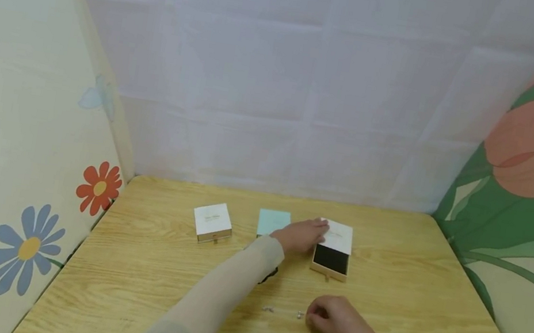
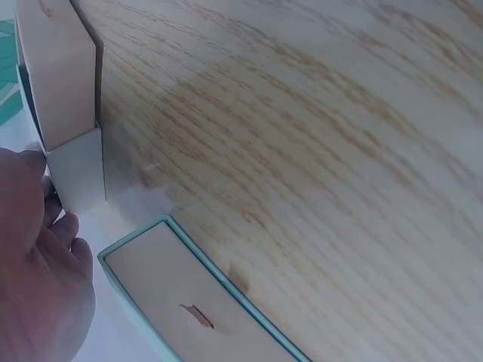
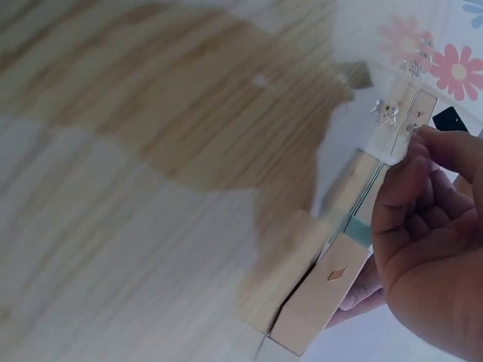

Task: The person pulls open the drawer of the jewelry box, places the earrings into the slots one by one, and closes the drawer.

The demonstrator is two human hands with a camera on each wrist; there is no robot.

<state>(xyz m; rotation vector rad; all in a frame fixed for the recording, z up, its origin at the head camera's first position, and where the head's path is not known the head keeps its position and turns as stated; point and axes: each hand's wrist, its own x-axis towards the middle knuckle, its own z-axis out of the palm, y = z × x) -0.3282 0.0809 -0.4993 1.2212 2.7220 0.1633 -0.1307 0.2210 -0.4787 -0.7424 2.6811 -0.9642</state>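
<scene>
My left hand (image 1: 302,235) reaches to the left side of a white box (image 1: 338,237), its fingers on the white sleeve. The box's drawer (image 1: 331,260), lined in black, is pulled partway out toward me. In the left wrist view the fingers (image 2: 68,226) curl beside the sleeve's wall; part of the grip is hidden. Nearer to me, my right hand (image 1: 334,320) is just above the table. Its thumb and forefinger pinch a tiny sparkling piece of jewelry (image 3: 413,129). More small silvery jewelry pieces (image 1: 268,309) lie to its left; their exact kind is too small to tell.
A closed white box (image 1: 213,222) stands on the left of the wooden table (image 1: 141,263). Between the white boxes is a light teal box (image 1: 272,223), partly behind the left hand. A white cloth wall (image 1: 284,88) rises at the back, with flowered hangings at both sides.
</scene>
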